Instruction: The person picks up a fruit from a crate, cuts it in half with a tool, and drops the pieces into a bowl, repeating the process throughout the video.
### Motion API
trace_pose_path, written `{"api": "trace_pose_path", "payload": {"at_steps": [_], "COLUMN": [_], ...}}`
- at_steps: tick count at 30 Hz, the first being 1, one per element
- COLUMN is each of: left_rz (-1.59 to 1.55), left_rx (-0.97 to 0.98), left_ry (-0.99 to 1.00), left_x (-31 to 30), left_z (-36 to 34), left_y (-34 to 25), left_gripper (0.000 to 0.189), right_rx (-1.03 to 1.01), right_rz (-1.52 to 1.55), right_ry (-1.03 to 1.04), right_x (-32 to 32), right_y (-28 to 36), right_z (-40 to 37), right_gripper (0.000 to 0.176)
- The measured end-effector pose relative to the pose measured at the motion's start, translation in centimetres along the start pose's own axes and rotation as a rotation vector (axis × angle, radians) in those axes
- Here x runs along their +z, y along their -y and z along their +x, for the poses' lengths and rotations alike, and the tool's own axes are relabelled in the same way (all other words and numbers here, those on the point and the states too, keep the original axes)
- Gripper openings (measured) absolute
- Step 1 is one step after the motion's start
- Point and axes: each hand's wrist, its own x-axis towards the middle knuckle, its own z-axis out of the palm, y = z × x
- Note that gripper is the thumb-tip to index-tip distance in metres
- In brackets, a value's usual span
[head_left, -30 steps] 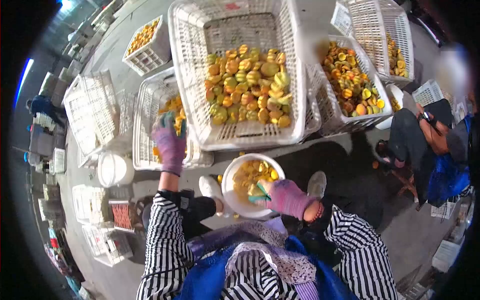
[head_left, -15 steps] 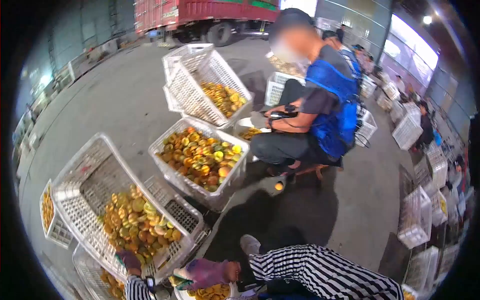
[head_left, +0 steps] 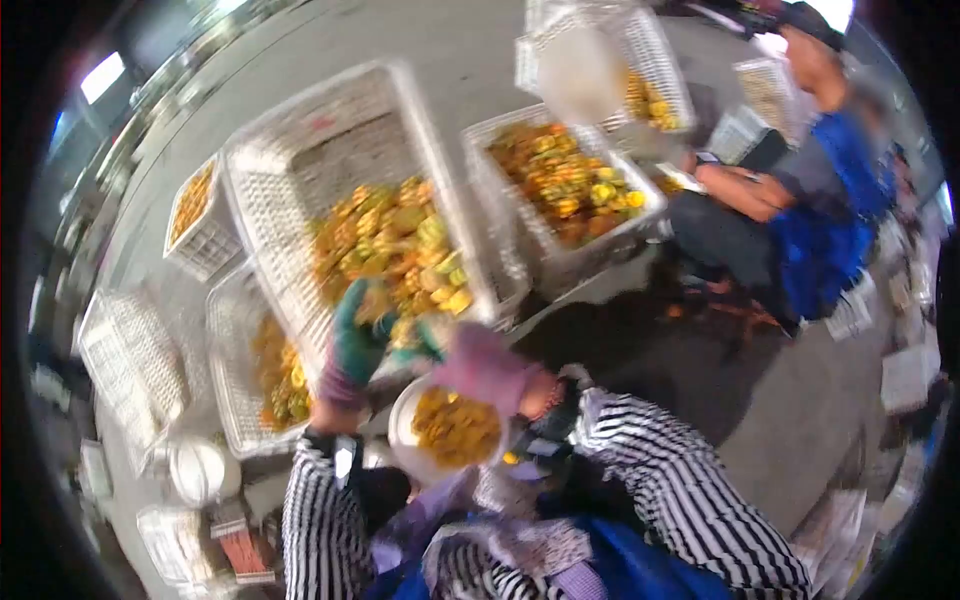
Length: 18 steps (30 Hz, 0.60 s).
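My left hand (head_left: 352, 352), in a green and purple glove, is at the near edge of a tilted white crate (head_left: 262, 215). Its fingers curl around what looks like a brownish fruit piece (head_left: 376, 300); blur hides the detail. Close beside it is my right hand (head_left: 488, 368), in a pink glove with green fingertips. Those fingers are closed and smeared, and what they hold cannot be made out. Yellow-orange fruit pieces (head_left: 385, 240) fill the crate's lower end. Below my hands, a white bucket (head_left: 402, 425) holds flat yellow pieces (head_left: 455, 428).
A second crate of fruit (head_left: 570, 185) stands to the right, with stacked crates (head_left: 655, 45) beyond. Another person in a blue vest (head_left: 835, 220) sits low at the right. At the left are more crates (head_left: 130, 365) and a white tub (head_left: 203, 470).
My view has swung down and left, so the crates appear farther right and the bucket shows fully. Both hands now appear close together at the crate's near edge, above the bucket.
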Motion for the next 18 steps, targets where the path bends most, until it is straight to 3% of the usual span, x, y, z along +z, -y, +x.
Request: {"api": "trace_pose_path", "payload": {"at_steps": [1,3,5,6,7,9,12,18], "left_rz": [-0.826,-1.164,-1.411,-1.212,-0.743,-1.061,-0.868,-0.795], "left_rx": [-0.062,-0.418,-0.646,-0.614,-0.468,-0.648,-0.612,-0.532], "left_ry": [-0.222,-0.178,-0.184,-0.216,-0.373,-0.309,-0.34,-0.359], "left_x": [2.0,2.7,0.4,0.2,1.3,0.4,0.1,0.0], "left_z": [0.4,0.6,2.3,2.5,2.8,2.5,2.5,2.3], "left_y": [-2.2,0.1,-5.5,-6.9,-6.9,-6.4,-7.1,-8.4], "left_gripper": [0.045,0.044,0.038,0.049,0.067,0.063,0.062,0.058], "right_rx": [-0.06,-0.04,-0.063,-0.08,-0.081,-0.031,-0.073,-0.102], "right_rz": [0.178,0.176,0.16,0.145,0.149,0.094,0.082,0.143], "right_ry": [-0.126,-0.133,-0.119,-0.152,-0.145,-0.114,-0.17,-0.211], "right_x": [2.0,0.9,1.4,1.9,1.9,1.9,2.3,3.0], "right_y": [-1.3,-0.6,-0.3,-0.5,-0.5,-0.2,-0.6,0.1], "right_z": [0.8,1.0,0.9,0.9,1.0,1.1,1.2,1.5], "right_gripper": [0.052,0.047,0.046,0.045,0.045,0.042,0.041,0.04]}}
